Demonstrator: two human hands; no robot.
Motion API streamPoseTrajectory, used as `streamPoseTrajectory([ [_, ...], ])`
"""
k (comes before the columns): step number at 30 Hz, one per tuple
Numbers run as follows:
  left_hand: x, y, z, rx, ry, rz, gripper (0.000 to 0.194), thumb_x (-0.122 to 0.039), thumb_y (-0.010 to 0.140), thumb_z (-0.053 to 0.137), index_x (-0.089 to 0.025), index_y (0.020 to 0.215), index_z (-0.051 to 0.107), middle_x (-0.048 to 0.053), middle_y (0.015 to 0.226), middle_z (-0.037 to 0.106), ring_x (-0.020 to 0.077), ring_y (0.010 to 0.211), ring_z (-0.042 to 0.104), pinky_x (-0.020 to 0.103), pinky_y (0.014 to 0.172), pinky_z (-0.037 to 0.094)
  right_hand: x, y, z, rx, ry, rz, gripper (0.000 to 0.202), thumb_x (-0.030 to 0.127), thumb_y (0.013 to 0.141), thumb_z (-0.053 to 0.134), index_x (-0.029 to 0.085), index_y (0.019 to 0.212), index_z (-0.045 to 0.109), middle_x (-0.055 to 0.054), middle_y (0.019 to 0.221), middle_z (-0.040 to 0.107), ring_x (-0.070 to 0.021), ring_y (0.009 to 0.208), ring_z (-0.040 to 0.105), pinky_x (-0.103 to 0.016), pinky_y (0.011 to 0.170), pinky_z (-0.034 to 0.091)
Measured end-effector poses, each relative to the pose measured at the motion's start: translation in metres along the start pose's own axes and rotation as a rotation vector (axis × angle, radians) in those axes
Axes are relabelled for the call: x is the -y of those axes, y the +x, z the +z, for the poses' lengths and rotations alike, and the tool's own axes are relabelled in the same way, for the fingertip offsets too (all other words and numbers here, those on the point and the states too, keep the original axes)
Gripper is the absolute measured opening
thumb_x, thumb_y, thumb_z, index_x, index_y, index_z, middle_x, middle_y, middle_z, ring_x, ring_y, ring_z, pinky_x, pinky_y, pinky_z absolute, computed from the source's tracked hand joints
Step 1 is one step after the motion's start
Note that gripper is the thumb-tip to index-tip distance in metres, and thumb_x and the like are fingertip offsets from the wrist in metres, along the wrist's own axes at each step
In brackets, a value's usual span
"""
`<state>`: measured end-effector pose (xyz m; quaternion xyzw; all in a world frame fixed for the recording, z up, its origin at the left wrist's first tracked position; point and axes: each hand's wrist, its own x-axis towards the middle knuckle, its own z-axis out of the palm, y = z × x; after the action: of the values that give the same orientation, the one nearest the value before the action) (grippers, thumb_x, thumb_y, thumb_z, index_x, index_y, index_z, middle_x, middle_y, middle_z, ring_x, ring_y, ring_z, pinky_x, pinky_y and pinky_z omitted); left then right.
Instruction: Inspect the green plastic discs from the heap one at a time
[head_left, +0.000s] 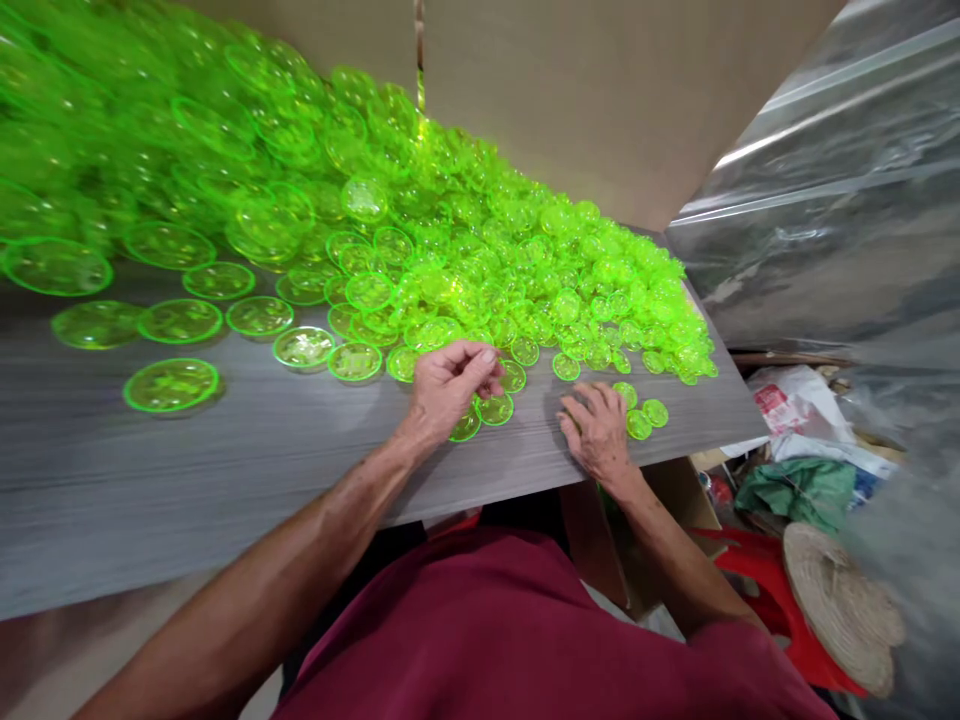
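Bright green, see-through round plastic discs (450, 290) lie in a large heap along the back of the grey table. My left hand (454, 385) hovers at the front of the heap, thumb and fingers pinched together; anything between them is hidden. Just beside and below its fingertips are a few loose discs (496, 409). My right hand (598, 430) rests low over the table near its front edge, its bent fingers a little apart. Whether something lies under that palm is hard to see. To its right sits a small group of discs (638, 424).
The grey table (300, 460) ends in front of my body. Brown board (555, 90) stands behind the heap, and clear plastic sheeting (810, 230) hangs at right. Below, a straw hat (840, 605) lies on a red stool (757, 575), near bags and a cardboard box (660, 530).
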<state>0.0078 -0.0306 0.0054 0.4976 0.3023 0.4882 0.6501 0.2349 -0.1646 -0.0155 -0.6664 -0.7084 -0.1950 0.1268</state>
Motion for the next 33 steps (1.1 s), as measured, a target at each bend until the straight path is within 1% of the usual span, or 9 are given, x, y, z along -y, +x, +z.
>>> streamPoseTrajectory([
  [5, -0.001, 0.007, -0.005, -0.131, -0.074, 0.101, 0.030, -0.048, 0.082, 0.076, -0.018, 0.084, 0.073, 0.001, 0.070, 0.074, 0.0113, 0.050, 0.067, 0.023, 0.048, 0.053, -0.035, -0.018, 0.007, -0.001, -0.041, 0.079, 0.022, 0.025, 0.100, 0.057, 0.024, 0.110, 0.076, -0.011, 0.124, 0.071, -0.0309, 0.120, 0.052, -0.048, 0.101, 0.043],
  [10, -0.002, 0.015, -0.011, -0.219, -0.146, 0.179, 0.033, -0.049, 0.083, 0.077, -0.017, 0.083, 0.071, 0.001, 0.068, 0.074, 0.0111, 0.050, 0.067, 0.021, 0.046, 0.053, -0.074, -0.024, 0.011, 0.040, -0.016, 0.030, 0.023, 0.022, 0.099, 0.055, 0.023, 0.111, 0.076, -0.012, 0.121, 0.071, -0.0295, 0.116, 0.055, -0.047, 0.100, 0.046],
  [14, -0.003, 0.020, -0.016, -0.263, -0.166, 0.201, 0.036, -0.053, 0.083, 0.077, -0.017, 0.083, 0.069, 0.001, 0.067, 0.073, 0.0107, 0.049, 0.066, 0.021, 0.045, 0.052, -0.080, -0.020, 0.006, -0.024, -0.082, 0.053, 0.019, 0.022, 0.097, 0.059, 0.021, 0.107, 0.075, -0.014, 0.119, 0.071, -0.0316, 0.116, 0.055, -0.048, 0.096, 0.046],
  [16, -0.004, 0.022, -0.017, -0.286, -0.179, 0.199, 0.037, -0.054, 0.082, 0.077, -0.018, 0.082, 0.069, 0.001, 0.067, 0.073, 0.0105, 0.049, 0.066, 0.020, 0.045, 0.052, -0.067, -0.014, 0.003, -0.076, -0.073, 0.058, 0.018, 0.023, 0.097, 0.059, 0.021, 0.106, 0.074, -0.014, 0.120, 0.070, -0.0319, 0.116, 0.055, -0.049, 0.097, 0.045],
  [18, -0.005, 0.024, -0.019, -0.308, -0.191, 0.198, 0.037, -0.054, 0.084, 0.077, -0.018, 0.082, 0.068, 0.000, 0.067, 0.073, 0.0101, 0.049, 0.066, 0.020, 0.044, 0.051, -0.043, -0.005, 0.000, -0.098, 0.008, 0.034, 0.018, 0.022, 0.098, 0.058, 0.021, 0.106, 0.074, -0.013, 0.119, 0.069, -0.0307, 0.116, 0.056, -0.050, 0.099, 0.045],
  [23, -0.008, 0.028, -0.023, -0.364, -0.183, 0.171, 0.036, -0.053, 0.091, 0.069, -0.018, 0.082, 0.066, 0.000, 0.067, 0.072, 0.0093, 0.049, 0.066, 0.019, 0.046, 0.051, 0.049, 0.022, -0.005, 0.011, 0.320, -0.128, 0.021, 0.031, 0.099, 0.061, 0.021, 0.114, 0.072, -0.010, 0.113, 0.068, -0.0247, 0.102, 0.059, -0.041, 0.090, 0.046],
  [26, -0.010, 0.031, -0.025, -0.392, -0.204, 0.169, 0.038, -0.055, 0.093, 0.067, -0.018, 0.082, 0.065, 0.000, 0.066, 0.072, 0.0089, 0.049, 0.066, 0.018, 0.046, 0.051, 0.088, 0.035, -0.003, 0.108, 0.346, -0.191, 0.028, 0.037, 0.097, 0.066, 0.023, 0.120, 0.072, -0.010, 0.113, 0.067, -0.0251, 0.102, 0.056, -0.039, 0.084, 0.044],
  [30, -0.013, 0.032, -0.026, -0.402, -0.245, 0.142, 0.039, -0.055, 0.093, 0.068, -0.018, 0.080, 0.065, -0.001, 0.065, 0.071, 0.0087, 0.049, 0.065, 0.018, 0.044, 0.049, 0.103, 0.045, 0.007, 0.182, 0.280, -0.240, 0.016, 0.034, 0.095, 0.069, 0.025, 0.107, 0.076, -0.009, 0.109, 0.065, -0.0254, 0.100, 0.051, -0.037, 0.079, 0.037],
  [33, -0.014, 0.032, -0.028, -0.381, -0.271, 0.139, 0.036, -0.052, 0.092, 0.069, -0.018, 0.081, 0.066, 0.000, 0.066, 0.071, 0.0092, 0.049, 0.066, 0.018, 0.043, 0.049, 0.098, 0.044, 0.010, 0.142, 0.242, -0.299, 0.014, 0.026, 0.099, 0.063, 0.025, 0.097, 0.076, -0.009, 0.110, 0.065, -0.0242, 0.100, 0.049, -0.037, 0.080, 0.035],
])
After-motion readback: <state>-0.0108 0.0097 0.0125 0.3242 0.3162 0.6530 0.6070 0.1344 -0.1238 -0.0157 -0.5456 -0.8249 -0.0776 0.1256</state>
